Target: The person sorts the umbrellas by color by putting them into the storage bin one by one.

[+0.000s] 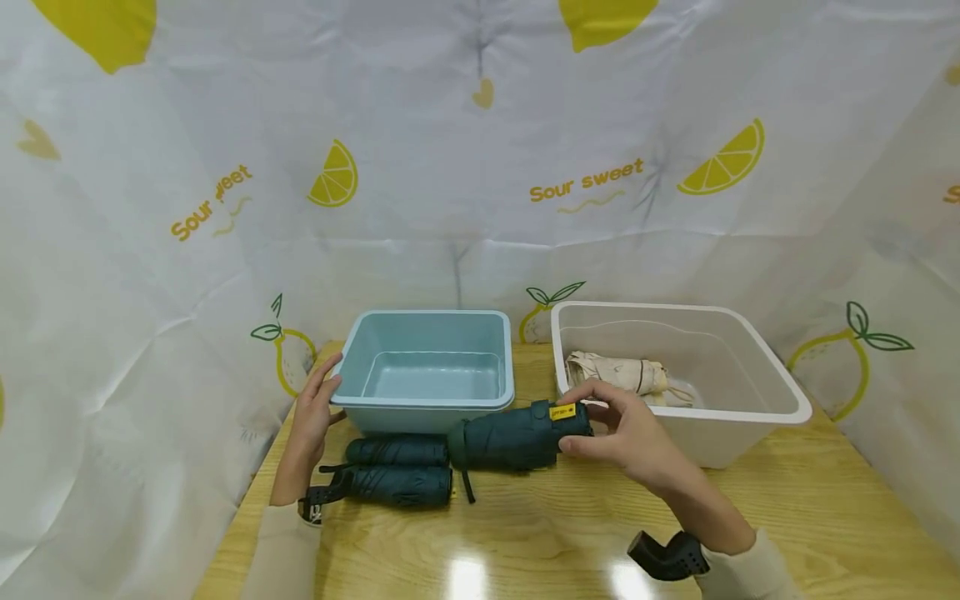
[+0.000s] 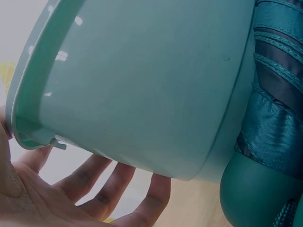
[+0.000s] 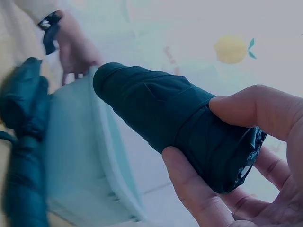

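Observation:
In the head view my right hand [image 1: 618,429] holds a folded dark green umbrella [image 1: 510,437] by its right end, beside a yellow label. Thumb and fingers press on opposite sides of this umbrella [image 3: 151,104] in the right wrist view. My left hand [image 1: 311,408] rests against the left end of a light blue bin [image 1: 427,408], its fingers [image 2: 151,198] spread along the outer wall. Two more folded dark green umbrellas [image 1: 401,487] lie side by side on the table before the bin, close to my left wrist.
A larger white bin [image 1: 720,429] stands to the right, with a folded beige umbrella [image 1: 618,372] inside. Both bins sit on a wooden table [image 1: 555,533]. A white curtain [image 1: 420,100] with lemon prints hangs behind and at the sides.

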